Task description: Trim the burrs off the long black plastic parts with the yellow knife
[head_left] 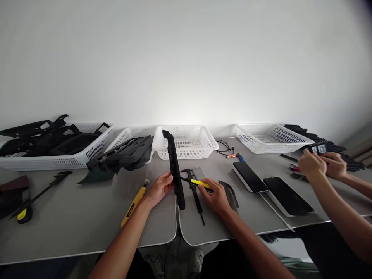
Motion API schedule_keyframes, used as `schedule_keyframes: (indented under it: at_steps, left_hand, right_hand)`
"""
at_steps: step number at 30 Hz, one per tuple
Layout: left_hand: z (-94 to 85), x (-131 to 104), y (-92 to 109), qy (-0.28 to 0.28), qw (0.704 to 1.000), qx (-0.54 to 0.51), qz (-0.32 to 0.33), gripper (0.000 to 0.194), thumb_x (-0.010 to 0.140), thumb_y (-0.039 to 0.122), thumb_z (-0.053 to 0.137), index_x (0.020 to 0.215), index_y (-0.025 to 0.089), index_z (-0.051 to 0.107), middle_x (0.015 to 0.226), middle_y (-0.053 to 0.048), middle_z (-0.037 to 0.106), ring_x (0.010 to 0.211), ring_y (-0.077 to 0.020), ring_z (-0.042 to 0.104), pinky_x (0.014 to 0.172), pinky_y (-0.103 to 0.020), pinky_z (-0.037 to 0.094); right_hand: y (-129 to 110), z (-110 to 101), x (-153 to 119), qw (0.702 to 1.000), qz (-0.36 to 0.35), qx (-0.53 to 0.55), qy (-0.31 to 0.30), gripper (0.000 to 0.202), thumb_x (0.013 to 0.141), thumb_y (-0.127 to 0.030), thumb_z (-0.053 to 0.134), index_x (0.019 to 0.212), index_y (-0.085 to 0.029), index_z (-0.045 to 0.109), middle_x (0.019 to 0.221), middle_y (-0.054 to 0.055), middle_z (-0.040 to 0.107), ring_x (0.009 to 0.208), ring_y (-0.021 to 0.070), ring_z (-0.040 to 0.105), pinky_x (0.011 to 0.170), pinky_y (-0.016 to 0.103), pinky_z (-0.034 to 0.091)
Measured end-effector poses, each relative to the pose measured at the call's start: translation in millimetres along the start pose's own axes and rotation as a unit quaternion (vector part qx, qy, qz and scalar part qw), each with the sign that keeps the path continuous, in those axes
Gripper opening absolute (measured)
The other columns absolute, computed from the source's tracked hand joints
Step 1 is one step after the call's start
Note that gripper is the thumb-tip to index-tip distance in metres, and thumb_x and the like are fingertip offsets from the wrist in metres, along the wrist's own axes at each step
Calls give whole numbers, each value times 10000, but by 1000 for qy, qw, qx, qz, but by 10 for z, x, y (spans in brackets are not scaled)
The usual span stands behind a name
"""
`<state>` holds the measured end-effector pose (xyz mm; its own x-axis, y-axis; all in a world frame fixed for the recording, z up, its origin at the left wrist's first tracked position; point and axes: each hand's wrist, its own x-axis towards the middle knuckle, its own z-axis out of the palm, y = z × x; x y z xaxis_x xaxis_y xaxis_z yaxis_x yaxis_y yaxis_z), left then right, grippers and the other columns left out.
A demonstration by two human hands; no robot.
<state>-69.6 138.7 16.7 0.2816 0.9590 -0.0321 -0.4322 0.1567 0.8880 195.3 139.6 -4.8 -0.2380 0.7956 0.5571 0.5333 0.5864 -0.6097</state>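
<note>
My left hand is closed around the middle of a long, narrow black plastic part, which stands tilted over the gap between two tables. In my right hand is a slim tool with a yellow ribbed grip; its kind I cannot tell. The tool's thin dark tip reaches the edge of the part beside my left fingers. Below it on the table lies a black caliper. A dark grey piece of cloth or abrasive sheet is partly hidden behind my right hand. A yellow-handled tool lies left of my left forearm.
White baskets line the wall; a left one holds black parts. Stacked black parts overhang another. Two black-screened devices lie right. Farther right, another person's hands hold something small. Another caliper lies left.
</note>
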Motion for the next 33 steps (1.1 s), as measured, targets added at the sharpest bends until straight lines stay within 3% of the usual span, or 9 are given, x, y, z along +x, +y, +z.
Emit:
schedule_keyframes:
  at_steps: [19, 28, 33]
  left_hand:
    - [-30, -2, -40, 1, 1000, -23, 0, 486, 805, 515, 878, 1109, 151, 773, 926, -56, 726, 801, -146, 620, 746, -247, 507]
    - [-22, -6, -79, -2, 1000, 7, -15, 630, 667, 545, 961, 1131, 170, 757, 975, -44, 708, 837, -160, 626, 774, -255, 490]
    - [-40, 7, -96, 4, 1000, 19, -15, 656, 641, 552, 973, 1124, 165, 755, 978, -41, 699, 831, -153, 617, 757, -252, 493]
  right_hand:
    - [-5, -2, -24, 1000, -19, 19, -9, 259, 1052, -422, 577, 1032, -208, 721, 930, 54, 759, 823, 189, 709, 761, 262, 528]
    - [4, 5, -43, 999, -8, 26, -41, 290, 1058, -448, 565, 1079, -208, 727, 953, 54, 778, 804, 189, 726, 726, 259, 536]
    - [-17, -15, -47, 999, -13, 19, -30, 296, 1056, -452, 564, 1053, -210, 734, 924, 48, 780, 779, 183, 726, 709, 251, 532]
